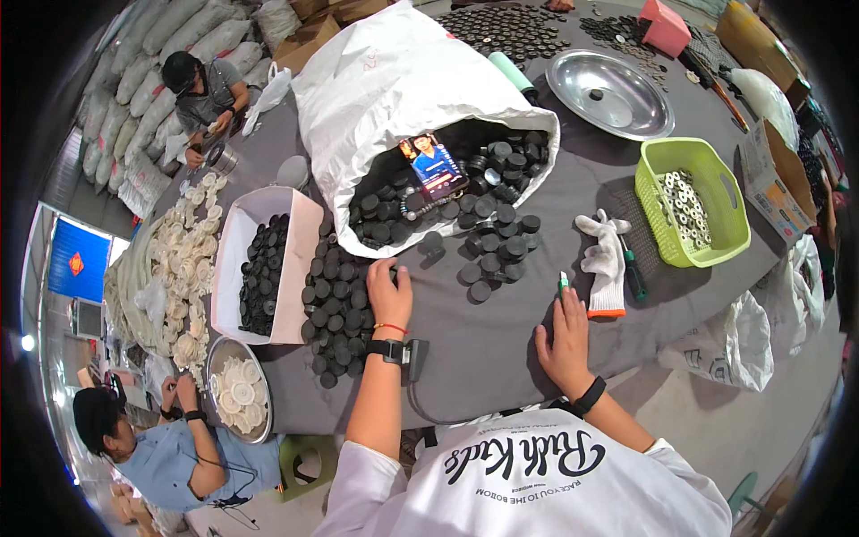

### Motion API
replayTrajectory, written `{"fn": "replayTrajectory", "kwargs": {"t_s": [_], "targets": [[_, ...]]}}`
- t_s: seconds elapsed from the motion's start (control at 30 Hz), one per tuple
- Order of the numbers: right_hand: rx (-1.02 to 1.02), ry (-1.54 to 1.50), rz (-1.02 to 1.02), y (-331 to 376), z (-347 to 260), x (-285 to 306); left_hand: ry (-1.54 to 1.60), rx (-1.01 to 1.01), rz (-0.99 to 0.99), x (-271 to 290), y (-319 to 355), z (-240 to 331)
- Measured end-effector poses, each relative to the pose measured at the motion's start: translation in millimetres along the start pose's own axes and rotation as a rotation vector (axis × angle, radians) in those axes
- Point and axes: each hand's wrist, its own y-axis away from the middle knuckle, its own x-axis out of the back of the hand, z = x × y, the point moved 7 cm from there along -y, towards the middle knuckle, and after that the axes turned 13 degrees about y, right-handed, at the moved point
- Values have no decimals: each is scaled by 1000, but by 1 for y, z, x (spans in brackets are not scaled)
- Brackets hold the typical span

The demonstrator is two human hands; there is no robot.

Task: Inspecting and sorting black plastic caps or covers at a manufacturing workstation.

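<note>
My left hand (pixel 388 300) is at the right side of a pile of round black caps (pixel 335 300), its fingers curled round a black cap (pixel 395 272) that shows between thumb and forefinger. My right hand (pixel 565 345) lies nearly flat on the grey tabletop, thumb apart. A small green tool (pixel 563 281) with a pale tip juts out at its fingertips; how much lies beneath them is hidden. More black caps (pixel 501 246) spill from the mouth of a large white sack (pixel 385 80). On the caps inside rests a phone (pixel 434 167) with its screen lit.
A pink-white box (pixel 304 224) of black parts stands left. Beyond my right hand are a white glove (pixel 605 259), a green-handled screwdriver (pixel 634 276), a green basket (pixel 729 237) and a metal basin (pixel 617 116). A bowl (pixel 212 394) holds white discs. Two people (pixel 201 483) work at the left.
</note>
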Motion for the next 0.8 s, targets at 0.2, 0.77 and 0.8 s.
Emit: {"fn": "replayTrajectory", "kwargs": {"t_s": [0.2,0.77,0.8], "targets": [[115,-73,1,0,-3,10,90,109,-129,-23,1,50],[195,-736,-109,-28,-42,87,1023,151,-477,-3,87,155],[195,-739,-125,-30,-51,81,1014,90,-481,2,91,158]]}}
